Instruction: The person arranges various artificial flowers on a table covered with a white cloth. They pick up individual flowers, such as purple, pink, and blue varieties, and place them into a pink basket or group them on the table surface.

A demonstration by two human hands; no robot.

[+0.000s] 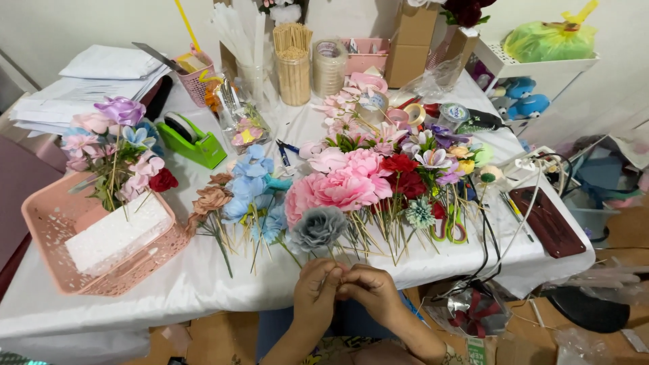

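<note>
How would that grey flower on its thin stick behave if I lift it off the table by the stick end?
The grey flower is probably light, since it looks like soft folded petals. Its head is far wider than the thin stick, so it may droop or swing head-down. The stick looks stiff but slim, so it could twist between the fingers of the left hand.

Our left hand [316,287] and right hand [368,288] meet at the near table [203,284] edge. Just beyond them lies the flower pile [351,196]; the basket [101,236] sits far left, the dark case [547,220] right.
</note>
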